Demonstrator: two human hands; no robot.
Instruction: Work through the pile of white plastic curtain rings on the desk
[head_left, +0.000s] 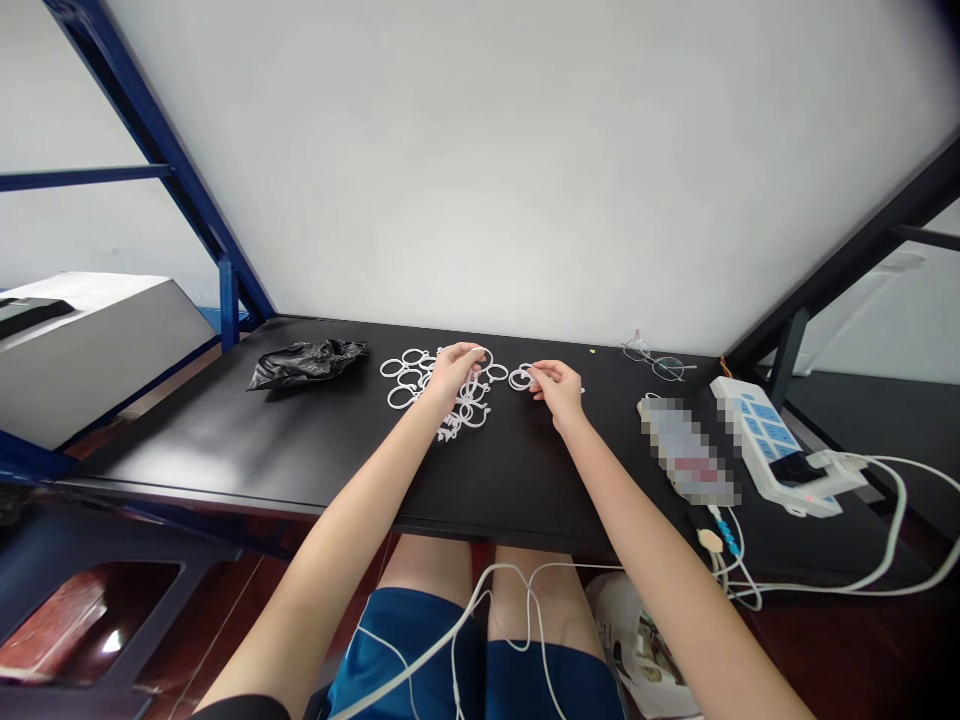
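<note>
Several white plastic rings [409, 378] lie in a loose pile on the black table [225, 440], near its far edge. My left hand [452, 370] rests on the right part of the pile, fingers curled round one ring [484, 356]. My right hand [556, 385] is just to the right, pinching another white ring [519, 379] that lies apart from the pile. Both forearms reach out over the table from its near edge.
A crumpled black plastic bag [307, 362] lies left of the pile. Glasses [652, 360] sit at the back right. A phone [686, 452] and a white power strip [772, 447] with cables lie at the right. Blue frame posts stand at the left.
</note>
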